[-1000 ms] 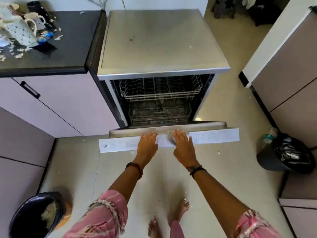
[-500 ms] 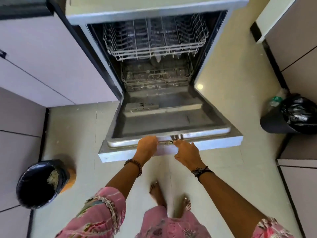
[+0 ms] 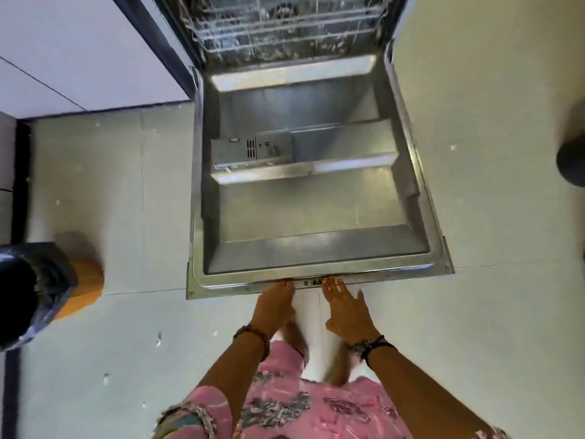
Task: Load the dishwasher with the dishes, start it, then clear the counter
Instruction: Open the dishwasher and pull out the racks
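Observation:
The dishwasher door (image 3: 316,217) lies flat and fully open, its steel inner face up, with the detergent dispenser (image 3: 253,150) at mid-left. A wire rack (image 3: 285,33) shows inside the tub at the top, and I make out no dishes in it. My left hand (image 3: 273,304) and my right hand (image 3: 346,307) are side by side at the door's near edge. Their fingertips touch that edge on either side of the latch. The fingers look fairly straight, and the right hand's are spread.
A bin lined with a black bag (image 3: 28,293) stands on the floor at the left. Part of another dark bin (image 3: 573,160) shows at the right edge. Pale cabinet fronts (image 3: 79,52) flank the dishwasher on the left. My bare feet are just behind the door.
The door has swung down from nearly shut to flat, with both hands following its edge. My view has tilted down, so the counter and mugs are out of sight.

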